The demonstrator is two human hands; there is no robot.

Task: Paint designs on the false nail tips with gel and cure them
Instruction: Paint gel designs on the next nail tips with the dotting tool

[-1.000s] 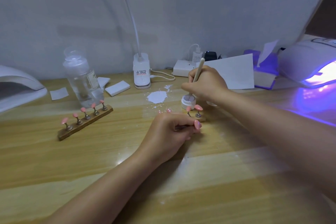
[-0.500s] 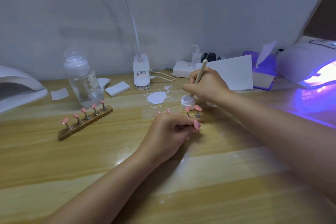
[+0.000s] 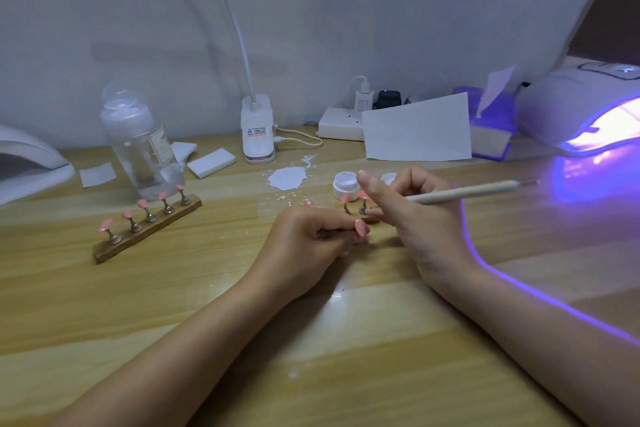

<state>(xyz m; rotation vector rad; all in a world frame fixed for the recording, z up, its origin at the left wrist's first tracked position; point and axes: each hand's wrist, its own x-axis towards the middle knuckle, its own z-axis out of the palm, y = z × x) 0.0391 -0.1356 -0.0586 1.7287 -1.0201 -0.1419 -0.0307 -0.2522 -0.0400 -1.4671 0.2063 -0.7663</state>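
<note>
At the centre of the frame the left hand (image 3: 304, 239) rests on the wooden table (image 3: 207, 305), its fingers curled around the near end of a small nail stand (image 3: 360, 215) — two pink nail tips (image 3: 346, 198) rise from it just behind the knuckles. The right hand (image 3: 415, 215), just right of centre, grips a pale brush (image 3: 467, 191) that lies nearly level, its far end pointing toward the right edge of the frame. An open white gel jar (image 3: 344, 185) sits just behind the stand, beside a white spill (image 3: 287, 178). At left centre a second wooden stand (image 3: 147, 230) carries five pink tips. In the upper right a curing lamp (image 3: 581, 107) glows violet — a clear bottle (image 3: 140, 139) stands upper left.
</note>
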